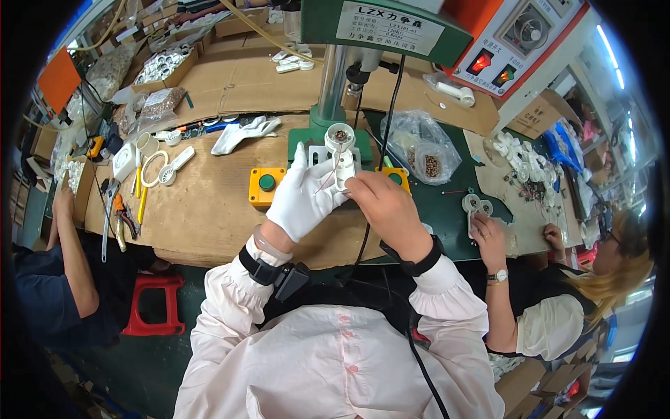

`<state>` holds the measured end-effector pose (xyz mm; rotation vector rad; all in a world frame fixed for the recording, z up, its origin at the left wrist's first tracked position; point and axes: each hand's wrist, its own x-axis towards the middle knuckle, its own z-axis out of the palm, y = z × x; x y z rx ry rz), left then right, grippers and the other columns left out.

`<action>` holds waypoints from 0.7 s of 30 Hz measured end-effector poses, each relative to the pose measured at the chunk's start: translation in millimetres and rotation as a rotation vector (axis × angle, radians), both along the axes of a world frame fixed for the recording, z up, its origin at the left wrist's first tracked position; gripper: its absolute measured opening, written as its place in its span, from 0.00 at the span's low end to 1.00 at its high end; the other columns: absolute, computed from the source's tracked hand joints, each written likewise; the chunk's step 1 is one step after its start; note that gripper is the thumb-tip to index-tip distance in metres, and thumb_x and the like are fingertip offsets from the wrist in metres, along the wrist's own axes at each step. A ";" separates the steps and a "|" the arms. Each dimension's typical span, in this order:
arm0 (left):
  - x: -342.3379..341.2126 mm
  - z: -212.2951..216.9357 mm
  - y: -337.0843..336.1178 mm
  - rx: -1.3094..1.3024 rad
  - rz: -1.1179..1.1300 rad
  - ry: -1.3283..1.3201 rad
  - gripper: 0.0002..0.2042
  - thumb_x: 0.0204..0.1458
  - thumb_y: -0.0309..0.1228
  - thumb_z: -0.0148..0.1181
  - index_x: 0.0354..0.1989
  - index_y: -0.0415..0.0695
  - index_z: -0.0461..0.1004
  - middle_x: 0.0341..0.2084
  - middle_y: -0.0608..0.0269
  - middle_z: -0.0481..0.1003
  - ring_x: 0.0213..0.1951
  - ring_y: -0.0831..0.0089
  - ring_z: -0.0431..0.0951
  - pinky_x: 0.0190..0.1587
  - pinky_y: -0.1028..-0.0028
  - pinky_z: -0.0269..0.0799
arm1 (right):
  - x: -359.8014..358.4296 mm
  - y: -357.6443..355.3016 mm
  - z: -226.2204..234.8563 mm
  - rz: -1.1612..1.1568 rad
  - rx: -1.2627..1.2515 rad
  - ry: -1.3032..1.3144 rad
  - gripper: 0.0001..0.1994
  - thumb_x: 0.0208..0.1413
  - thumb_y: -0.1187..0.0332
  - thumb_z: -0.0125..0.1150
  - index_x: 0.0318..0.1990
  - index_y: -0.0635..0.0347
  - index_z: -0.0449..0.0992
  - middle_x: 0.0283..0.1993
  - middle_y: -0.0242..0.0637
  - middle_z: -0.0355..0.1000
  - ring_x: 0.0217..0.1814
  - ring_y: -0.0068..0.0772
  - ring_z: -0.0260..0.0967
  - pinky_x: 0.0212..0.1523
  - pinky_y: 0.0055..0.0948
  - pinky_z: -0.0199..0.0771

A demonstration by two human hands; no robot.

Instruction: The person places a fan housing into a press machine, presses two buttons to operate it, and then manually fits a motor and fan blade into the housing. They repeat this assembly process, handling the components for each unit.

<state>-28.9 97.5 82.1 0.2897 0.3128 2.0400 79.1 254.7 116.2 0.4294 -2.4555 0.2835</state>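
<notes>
Nearest, we recorded bare right hand, pinching handle end of white plastic housing: round cup, coppery core, thin reddish wire. Left hand, white fabric glove, was spread beneath housing. Beyond both hands, we noted yellow button box, green metal press, steel column, white rectangular label, black printed characters.

One green press; two yellow button boxes, one green button each; two rocker switches; one white housing between one gloved hand and one bare hand; one red stool at left; two co-workers.
</notes>
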 end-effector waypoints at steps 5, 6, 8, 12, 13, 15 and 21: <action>6.3 -4.3 -3.5 -0.041 0.041 0.032 0.39 0.63 0.61 0.34 0.65 0.34 0.60 0.57 0.51 0.70 0.56 0.62 0.72 0.61 0.62 0.66 | 0.7 -3.2 -4.3 0.024 -0.013 -0.029 0.13 0.49 0.74 0.63 0.43 0.58 0.72 0.42 0.40 0.73 0.42 0.45 0.73 0.39 0.36 0.76; 7.6 -4.7 -4.3 -0.061 0.058 0.048 0.39 0.63 0.61 0.34 0.64 0.34 0.60 0.57 0.51 0.70 0.56 0.62 0.72 0.61 0.62 0.65 | 0.2 -2.8 -7.1 0.028 -0.022 -0.037 0.13 0.49 0.74 0.63 0.43 0.58 0.72 0.41 0.40 0.73 0.42 0.45 0.73 0.39 0.36 0.76; 8.7 -8.4 -4.8 -0.066 0.062 0.031 0.39 0.63 0.61 0.34 0.65 0.34 0.60 0.57 0.51 0.70 0.56 0.62 0.71 0.61 0.62 0.65 | -0.5 -2.4 -11.2 0.036 -0.041 -0.054 0.12 0.49 0.74 0.63 0.43 0.58 0.72 0.41 0.40 0.73 0.41 0.45 0.73 0.39 0.36 0.76; 14.8 -10.4 -6.0 -0.082 0.078 -0.038 0.38 0.64 0.60 0.35 0.65 0.34 0.58 0.59 0.51 0.68 0.56 0.61 0.71 0.62 0.63 0.65 | 0.3 -3.0 -12.2 0.051 -0.042 -0.100 0.11 0.49 0.74 0.62 0.41 0.58 0.72 0.40 0.40 0.73 0.41 0.45 0.73 0.39 0.36 0.76; 17.7 -9.4 -6.7 -0.088 0.089 -0.072 0.38 0.64 0.60 0.35 0.66 0.34 0.58 0.59 0.50 0.67 0.57 0.60 0.71 0.62 0.63 0.65 | 1.0 -2.4 -12.6 0.048 -0.044 -0.100 0.11 0.49 0.74 0.62 0.41 0.58 0.72 0.40 0.40 0.73 0.41 0.45 0.73 0.39 0.36 0.76; 23.0 -8.6 -8.9 -0.096 0.099 -0.105 0.38 0.64 0.60 0.36 0.66 0.35 0.57 0.60 0.50 0.67 0.57 0.60 0.71 0.63 0.63 0.64 | 2.0 -0.7 -13.2 0.039 -0.039 -0.099 0.12 0.50 0.74 0.63 0.43 0.58 0.73 0.41 0.39 0.73 0.42 0.44 0.73 0.40 0.36 0.76; 39.4 -30.8 -43.6 -0.279 0.215 0.089 0.34 0.65 0.55 0.39 0.66 0.36 0.58 0.59 0.49 0.67 0.57 0.59 0.70 0.62 0.61 0.65 | 20.9 9.2 -8.7 -0.032 -0.106 -0.026 0.16 0.51 0.73 0.64 0.49 0.58 0.74 0.42 0.38 0.75 0.43 0.44 0.74 0.41 0.36 0.76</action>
